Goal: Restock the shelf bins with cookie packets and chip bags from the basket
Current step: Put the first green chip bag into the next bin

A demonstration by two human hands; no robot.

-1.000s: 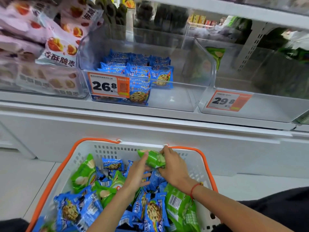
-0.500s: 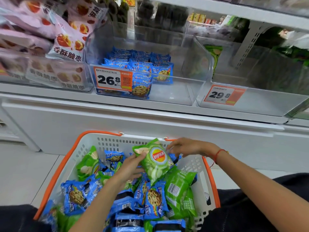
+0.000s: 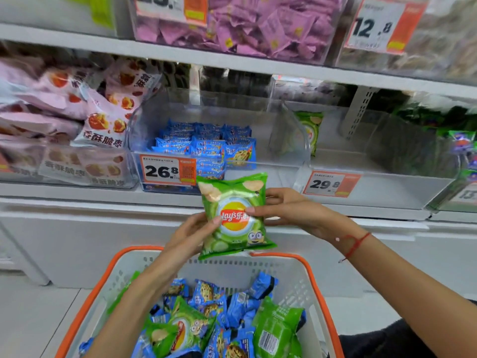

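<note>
A green Lay's chip bag [image 3: 233,215] is held upright above the basket, in front of the shelf edge. My left hand [image 3: 192,235] grips its left side with the thumb on the front. My right hand [image 3: 286,211] pinches its right side, thumb across the logo. Below, the white basket with an orange rim [image 3: 313,285] holds several blue cookie packets [image 3: 206,293] and green chip bags [image 3: 277,329]. The clear bin tagged 26.8 [image 3: 165,171] holds stacked blue cookie packets [image 3: 206,146]. The bin tagged 29.8 [image 3: 331,184] has one green chip bag [image 3: 311,130] at its back left.
A bin of pink jujube snack bags [image 3: 103,125] stands left of the cookie bin. The upper shelf carries purple packets [image 3: 258,24] and a 12.8 price tag [image 3: 376,24]. More green and blue packs [image 3: 462,143] sit at the far right. A white cabinet front [image 3: 77,241] runs below the shelf.
The chip bag has been lifted out of the basket to shelf height, and both hands now hold it. My view has tilted upward and moved closer to the shelf.
</note>
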